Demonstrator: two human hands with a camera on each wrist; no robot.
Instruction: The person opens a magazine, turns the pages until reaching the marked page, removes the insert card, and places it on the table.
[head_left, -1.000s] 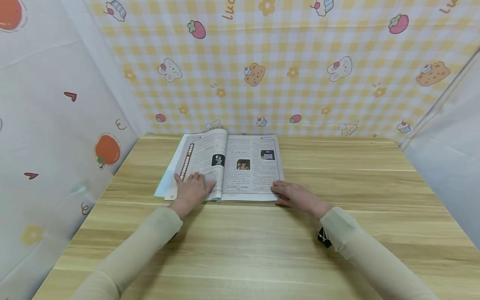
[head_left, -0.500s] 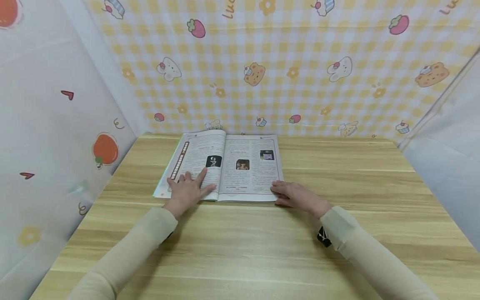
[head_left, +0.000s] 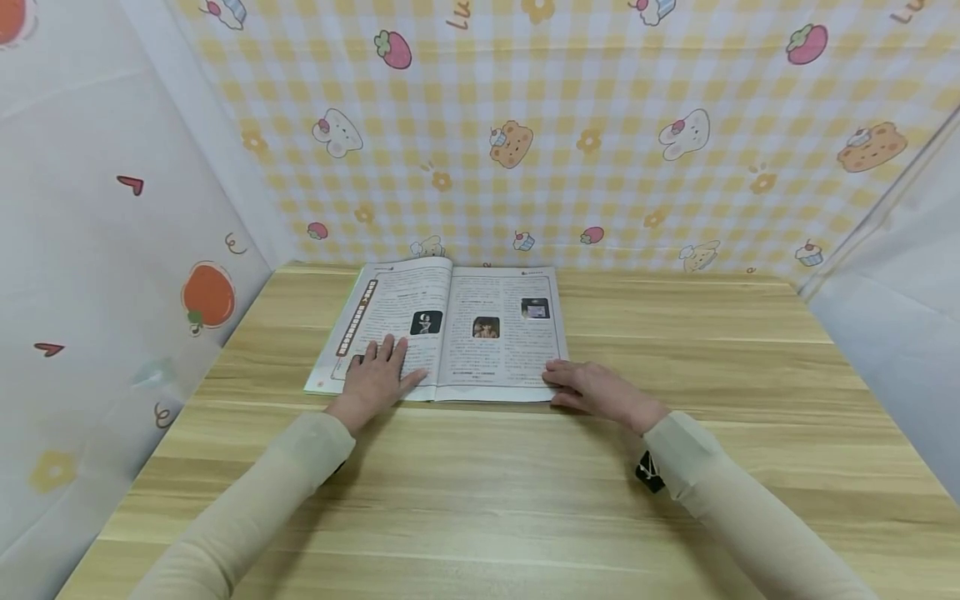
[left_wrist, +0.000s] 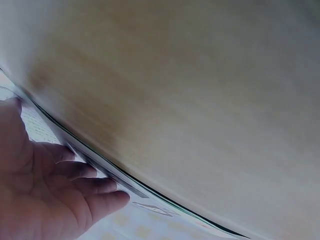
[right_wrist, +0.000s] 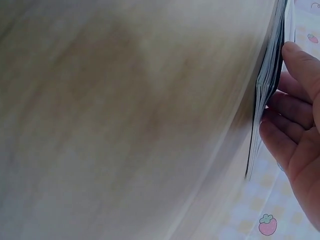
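An open magazine (head_left: 498,358) lies on the wooden table, with printed text and small photos on both pages. My left hand (head_left: 369,387) rests palm down on the lower part of the left page, fingers spread. In the left wrist view, the same hand (left_wrist: 55,190) has its fingertips against the page near the magazine's edge. At the lower right corner, my right hand (head_left: 596,393) touches the right page with relaxed fingers. The right wrist view shows this hand (right_wrist: 300,115) beside the stacked page edges (right_wrist: 267,75), thumb and fingertips near the paper.
The pale wood table (head_left: 487,492) extends around the magazine. Behind it hangs a yellow checked cloth (head_left: 585,192), and a white printed sheet (head_left: 112,292) hangs on the left. A small black object (head_left: 648,473) sits under the right cuff.
The left page has been smoothed leftward and now lies flatter, covering most of the pages beneath. My left hand moved slightly left, its fingers spreading and then drawing closer. The right hand stayed put.
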